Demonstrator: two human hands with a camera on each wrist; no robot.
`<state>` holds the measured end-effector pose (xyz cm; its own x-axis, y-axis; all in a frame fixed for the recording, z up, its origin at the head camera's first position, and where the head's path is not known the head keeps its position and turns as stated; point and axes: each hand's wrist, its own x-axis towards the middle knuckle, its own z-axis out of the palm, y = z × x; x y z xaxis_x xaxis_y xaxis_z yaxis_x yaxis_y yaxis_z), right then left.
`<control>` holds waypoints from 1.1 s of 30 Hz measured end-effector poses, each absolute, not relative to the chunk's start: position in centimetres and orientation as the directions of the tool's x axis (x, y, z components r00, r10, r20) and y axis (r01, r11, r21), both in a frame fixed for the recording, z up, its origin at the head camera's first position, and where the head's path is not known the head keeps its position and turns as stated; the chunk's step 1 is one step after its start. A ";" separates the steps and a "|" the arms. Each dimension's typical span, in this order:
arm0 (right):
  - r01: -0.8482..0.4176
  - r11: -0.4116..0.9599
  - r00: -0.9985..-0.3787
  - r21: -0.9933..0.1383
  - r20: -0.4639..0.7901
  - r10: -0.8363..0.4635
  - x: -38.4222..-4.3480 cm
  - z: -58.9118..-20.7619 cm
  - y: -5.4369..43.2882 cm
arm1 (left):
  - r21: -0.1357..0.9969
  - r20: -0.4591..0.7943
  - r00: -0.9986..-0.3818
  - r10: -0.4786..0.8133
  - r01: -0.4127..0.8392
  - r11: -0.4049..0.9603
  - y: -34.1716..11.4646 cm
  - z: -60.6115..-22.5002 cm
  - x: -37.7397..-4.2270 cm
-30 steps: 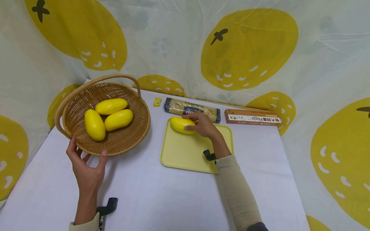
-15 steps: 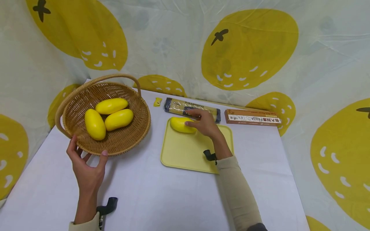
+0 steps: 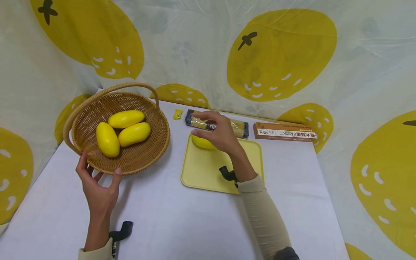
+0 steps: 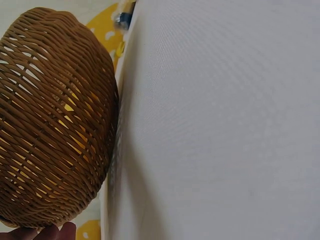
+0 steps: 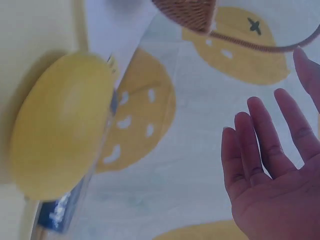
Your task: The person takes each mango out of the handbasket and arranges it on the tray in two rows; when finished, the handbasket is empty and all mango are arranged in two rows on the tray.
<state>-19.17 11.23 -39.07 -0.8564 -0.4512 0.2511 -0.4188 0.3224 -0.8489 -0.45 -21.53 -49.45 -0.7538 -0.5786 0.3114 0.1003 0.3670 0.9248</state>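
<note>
My left hand (image 3: 99,196) grips the near-left rim of a wicker basket (image 3: 146,159), thumb and fingers spread along it. Inside the basket lie three yellow mangoes (image 3: 108,140). In the left wrist view the woven basket side (image 4: 50,125) fills the left, with fingertips at its lower edge. Another mango (image 3: 204,143) lies at the back left of a pale yellow tray (image 3: 208,173), partly hidden by my right hand (image 3: 221,133). That hand hovers over it, thumb and fingers apart and holding nothing. The right wrist view shows this mango (image 5: 62,125) away from the open hand (image 5: 275,185).
Behind the tray lies a spaghetti packet (image 3: 240,128), partly covered by the right hand. A brown pasta box (image 3: 284,131) is to its right. A small yellow wrapped packet (image 3: 177,114) sits left of the spaghetti. A fruit-print curtain (image 3: 195,43) hangs behind the white table (image 3: 169,216).
My right hand has let go of the mango on the tray and lifted above it, shifting slightly left. The mango stays on the tray. My left hand and the basket hold still.
</note>
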 end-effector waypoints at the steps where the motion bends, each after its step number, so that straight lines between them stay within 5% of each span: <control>1: -0.428 0.314 -0.851 -0.848 0.260 -0.456 -19.1 -38.9 10.8 | 0.925 0.312 -0.754 -0.578 0.102 0.367 -21.5 -49.5 -0.5; 13: -0.539 0.266 -0.770 -0.799 0.339 -0.541 -18.5 -38.3 5.4 | 0.927 0.299 -0.756 -0.582 0.085 0.366 -21.4 -49.6 -0.5; 33: -0.564 0.292 -0.684 -0.773 0.239 -0.690 -18.1 -39.7 -2.1 | 0.920 0.303 -0.759 -0.576 0.076 0.384 -21.5 -49.4 -0.3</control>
